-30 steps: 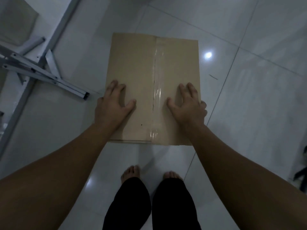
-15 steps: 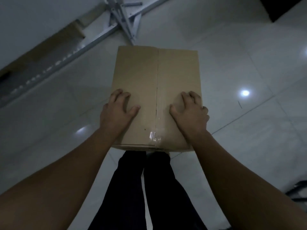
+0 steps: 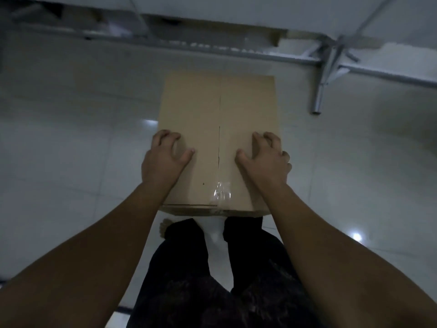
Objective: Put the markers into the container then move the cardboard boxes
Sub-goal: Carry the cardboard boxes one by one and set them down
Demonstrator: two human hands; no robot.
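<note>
Two hands, left hand (image 3: 165, 159) and right hand (image 3: 262, 159), press curled, spread fingers on the sealed cardboard box (image 3: 218, 119) directly beneath them above the floor (image 3: 71, 138); better to grip the side edges evenly, keeping it level.

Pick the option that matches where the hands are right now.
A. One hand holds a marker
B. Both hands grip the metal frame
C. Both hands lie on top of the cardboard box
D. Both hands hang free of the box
C: the left hand and the right hand both press on the top of the taped cardboard box, one either side of its centre seam.
</note>
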